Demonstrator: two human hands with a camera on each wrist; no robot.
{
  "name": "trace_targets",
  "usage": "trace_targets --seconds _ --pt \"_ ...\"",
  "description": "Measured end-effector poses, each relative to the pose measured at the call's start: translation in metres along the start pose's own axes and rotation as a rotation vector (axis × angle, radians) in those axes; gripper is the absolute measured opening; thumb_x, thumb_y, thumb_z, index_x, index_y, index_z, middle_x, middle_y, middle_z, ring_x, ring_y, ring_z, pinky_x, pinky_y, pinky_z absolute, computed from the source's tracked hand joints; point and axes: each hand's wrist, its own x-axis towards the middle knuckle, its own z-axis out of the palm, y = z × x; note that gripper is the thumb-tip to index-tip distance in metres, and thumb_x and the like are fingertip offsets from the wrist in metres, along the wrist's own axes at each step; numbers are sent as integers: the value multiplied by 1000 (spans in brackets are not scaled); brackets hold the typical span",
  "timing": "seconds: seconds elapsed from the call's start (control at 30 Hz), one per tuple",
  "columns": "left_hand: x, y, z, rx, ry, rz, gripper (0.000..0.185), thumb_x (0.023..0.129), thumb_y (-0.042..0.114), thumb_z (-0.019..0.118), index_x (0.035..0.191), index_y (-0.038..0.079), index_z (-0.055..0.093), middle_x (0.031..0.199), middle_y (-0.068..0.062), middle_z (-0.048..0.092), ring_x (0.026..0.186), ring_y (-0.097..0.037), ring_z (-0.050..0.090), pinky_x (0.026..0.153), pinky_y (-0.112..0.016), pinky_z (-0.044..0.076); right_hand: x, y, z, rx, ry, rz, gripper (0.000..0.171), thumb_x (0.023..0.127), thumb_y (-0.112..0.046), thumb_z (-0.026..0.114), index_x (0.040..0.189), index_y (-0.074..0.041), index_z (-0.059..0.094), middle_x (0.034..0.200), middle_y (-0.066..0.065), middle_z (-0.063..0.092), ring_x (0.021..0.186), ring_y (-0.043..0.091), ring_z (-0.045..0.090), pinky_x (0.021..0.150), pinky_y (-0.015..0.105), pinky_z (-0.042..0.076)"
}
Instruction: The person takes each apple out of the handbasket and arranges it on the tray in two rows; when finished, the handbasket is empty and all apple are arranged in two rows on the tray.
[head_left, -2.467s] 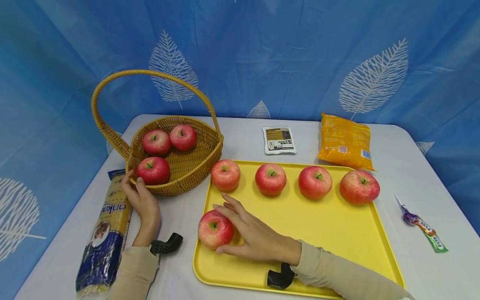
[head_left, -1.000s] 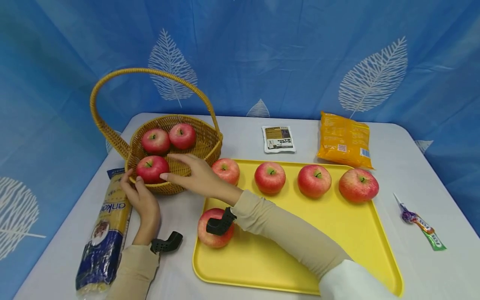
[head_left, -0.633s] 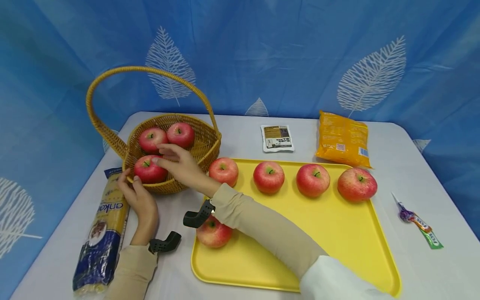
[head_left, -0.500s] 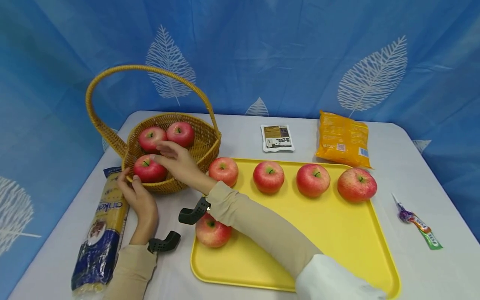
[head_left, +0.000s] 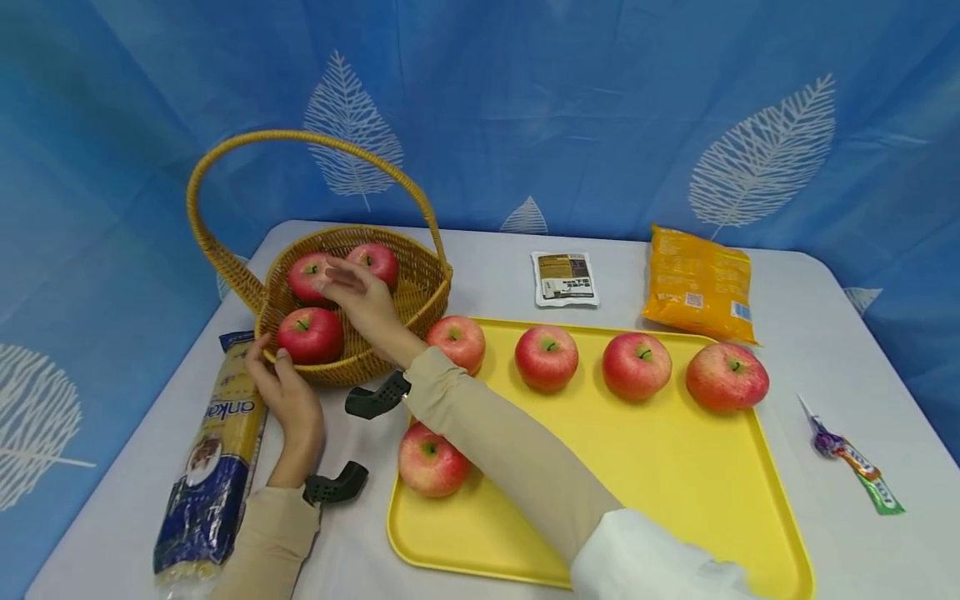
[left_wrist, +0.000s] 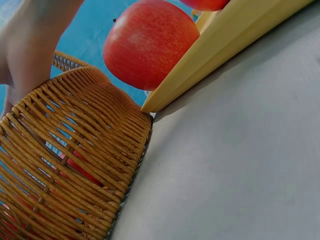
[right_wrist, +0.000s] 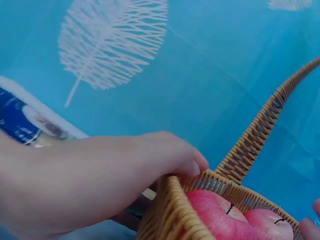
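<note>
A wicker basket [head_left: 390, 354] with a tall arched handle stands at the left of the table and holds three red apples. My left hand [head_left: 288, 404] grips its near-left rim, fingers curled over the edge beside the front apple [head_left: 311, 335]. In the right wrist view that same left hand [right_wrist: 110, 175] bends over the rim. My right hand [head_left: 371, 308] reaches inside over the basket, fingers loosely bent, holding nothing. Its fingertips overlap the back-left apple [head_left: 306, 275]; whether they touch it I cannot tell. The back-right apple [head_left: 377, 261] lies just beyond them.
A yellow tray [head_left: 600, 467] bears several apples, one [head_left: 432, 460] at its near-left corner and a row along the back. Around it lie a long noodle packet [head_left: 213, 467], a small white-brown sachet [head_left: 565, 279], an orange bag [head_left: 697, 283] and wrapped candies [head_left: 847, 454].
My right hand has gone from the apple at the tray's near-left corner to the basket's front apple, then up and back toward the rear apples. My left hand stays at the rim.
</note>
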Motion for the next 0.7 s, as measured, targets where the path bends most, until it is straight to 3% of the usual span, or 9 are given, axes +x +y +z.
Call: trace_targets --seconds 0.17,0.3,0.53,0.7 --pt "-9 20 1 10 -10 -14 35 93 9 32 128 5 36 141 -6 31 135 -12 22 111 -18 14 8 3 1 12 27 -14 43 87 -10 56 129 -6 47 129 15 52 119 24 50 83 13 43" --pt "-13 28 3 -2 -9 -12 35 94 9 30 128 4 36 141 -9 30 135 -13 22 111 -18 13 9 5 1 -90 3 8 45 86 -12 57 130 -8 47 131 13 49 120 26 49 86 15 43" --pt "-10 22 3 -6 -27 4 34 94 8 31 127 4 36 141 -8 30 136 -12 21 111 -19 13 10 5 3 -400 -92 178 66 82 -33 63 139 -15 33 142 3 37 129 19 38 102 32 38" --pt "-2 6 1 -2 -28 16 34 94 10 32 128 6 36 142 -5 29 136 -11 20 111 -18 13 10 4 5 -544 -168 290 76 81 -35 63 143 -17 24 145 5 31 132 19 33 103 36 36"
